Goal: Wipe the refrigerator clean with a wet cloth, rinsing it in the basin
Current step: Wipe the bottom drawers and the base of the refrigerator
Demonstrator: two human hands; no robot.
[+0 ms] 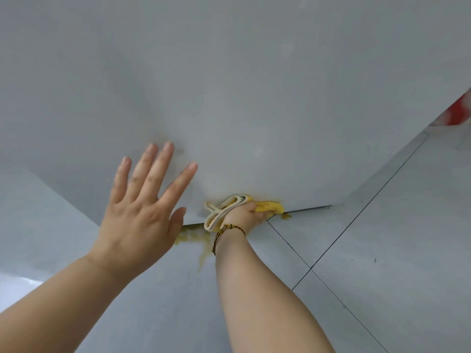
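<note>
One cloth (269, 207), yellow on one face and cream on the other, is bunched in folds with its cream edges looping out. It sits at 6 o'clock from the frame's centre, pressed to the bottom edge of the one grey refrigerator (229, 98) where it meets the floor (382, 250). The right hand (243, 215) grips it, fingers curled round it, with one braided bracelet (229, 229) on the wrist. At 9 o'clock from the cloth the left hand (139, 212) lies wide, fingers spread on the refrigerator. A yellow smear (190, 236) marks the floor at 7 o'clock from the cloth. A blurred red-and-white thing (458, 110) shows at 2 o'clock.
</note>
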